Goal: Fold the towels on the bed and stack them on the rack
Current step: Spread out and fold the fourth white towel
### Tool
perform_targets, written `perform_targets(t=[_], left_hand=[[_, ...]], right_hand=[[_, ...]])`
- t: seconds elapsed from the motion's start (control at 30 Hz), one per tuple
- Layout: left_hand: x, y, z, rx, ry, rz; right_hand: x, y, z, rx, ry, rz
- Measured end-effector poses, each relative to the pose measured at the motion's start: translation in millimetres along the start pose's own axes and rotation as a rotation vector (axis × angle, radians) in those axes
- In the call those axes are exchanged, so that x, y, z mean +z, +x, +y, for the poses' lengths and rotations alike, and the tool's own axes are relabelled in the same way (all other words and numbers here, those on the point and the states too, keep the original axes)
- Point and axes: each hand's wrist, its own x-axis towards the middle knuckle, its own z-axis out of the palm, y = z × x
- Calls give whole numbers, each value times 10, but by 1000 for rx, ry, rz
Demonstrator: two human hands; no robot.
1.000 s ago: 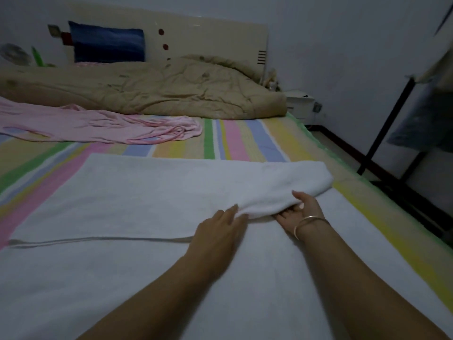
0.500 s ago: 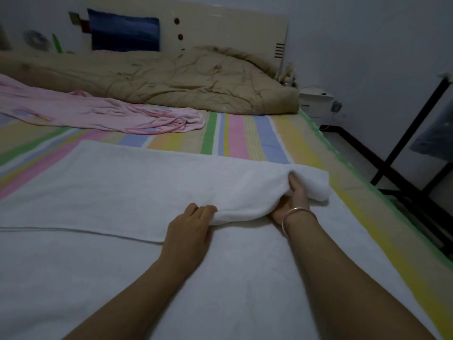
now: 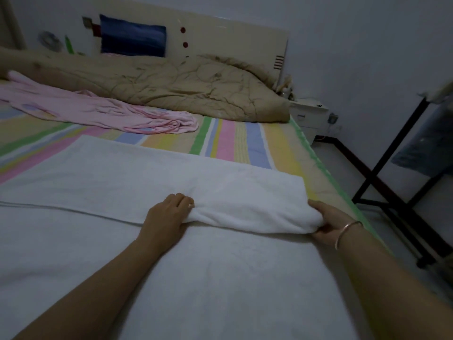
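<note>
- Towel — white, terry, large; lay spread across the near part of the bed, its far portion doubled back toward the person in a thick, soft roll along the fold.
- Left hand: fingers curled into the folded edge near mid-width, gripping it.
- Right hand: clasped the fold's right end, thumb on top; thin bangle at the wrist.
- Bed: pastel striped sheet, beige quilt and pink cloth beyond the towel.
- Rack — black frame, stood right of the bed.
</note>
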Motion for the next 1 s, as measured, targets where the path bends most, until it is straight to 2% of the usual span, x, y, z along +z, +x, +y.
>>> perform_targets(t=[0.13, 0.2, 0.27, 0.37, 0.43, 0.53, 0.6, 0.63, 0.77, 0.83, 0.93, 1.0], left_hand=[[-148, -9, 146, 57, 85, 24], [-189, -8, 173, 81, 96, 47], [-234, -4, 178, 72, 79, 60], [-325, 46, 161, 62, 44, 82], [-370, 75, 154, 80, 36, 54], [-330, 40, 145, 120, -14, -83], [-294, -37, 154, 93, -75, -206], [-284, -68, 162, 77, -85, -221], [-353, -155, 233, 92, -56, -145], [-376, -185, 247, 138, -11, -75], [-384, -206, 277, 87, 26, 17], [-347, -247, 303, 76, 34, -14]], right_hand=[[-156, -104, 87, 30, -311, -38], [-189, -127, 122, -11, -486, 50], [-202, -162, 81, -162, -587, 185], [-250, -142, -51, -294, -455, 241], [-254, -203, -128, -316, -478, 243], [-365, -145, -40, -243, -842, 287], [-406, -182, 91, -208, -1119, 325], [-434, -162, 162, -210, -1180, 338], [-440, -99, 296, -230, -1177, 417], [-435, -91, 290, -328, -1108, 451], [-433, -160, 259, -570, -965, 519], [-463, -176, 292, -576, -1012, 510]])
